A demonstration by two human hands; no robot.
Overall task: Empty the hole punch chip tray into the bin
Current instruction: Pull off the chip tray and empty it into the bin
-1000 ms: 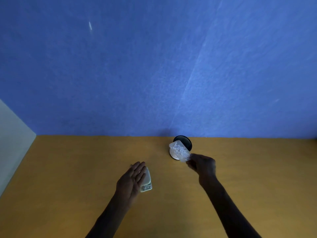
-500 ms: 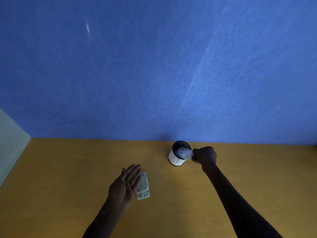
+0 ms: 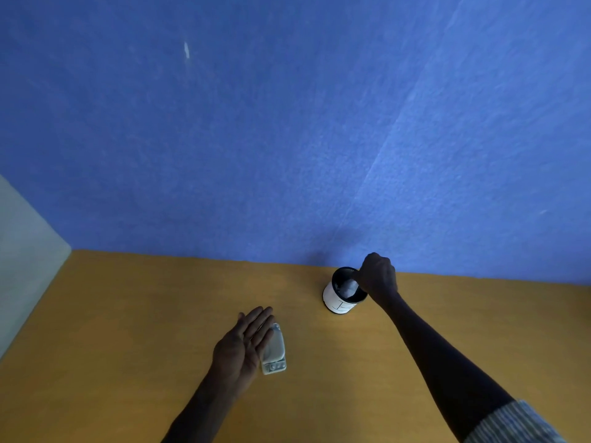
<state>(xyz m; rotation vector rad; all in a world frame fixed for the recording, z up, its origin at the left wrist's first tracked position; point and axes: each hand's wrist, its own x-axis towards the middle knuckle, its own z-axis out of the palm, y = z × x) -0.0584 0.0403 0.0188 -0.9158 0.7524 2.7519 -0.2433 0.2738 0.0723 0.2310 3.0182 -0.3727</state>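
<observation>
A small white bin (image 3: 338,302) with a black inner rim stands on the wooden table near the blue wall. My right hand (image 3: 379,278) is closed on the clear chip tray (image 3: 349,286), which is tipped down inside the bin's mouth and partly hidden by it. The pale grey hole punch (image 3: 275,350) lies on the table in front of me. My left hand (image 3: 243,345) rests flat beside it, fingers straight, its edge against the punch's left side.
The yellow-brown table (image 3: 128,346) runs up to a blue wall (image 3: 287,139) just behind the bin. A pale panel (image 3: 22,251) borders the table's left side.
My right hand has carried the chip tray from in front of the bin up over its rim and tipped it inside. The left hand has stayed by the hole punch.
</observation>
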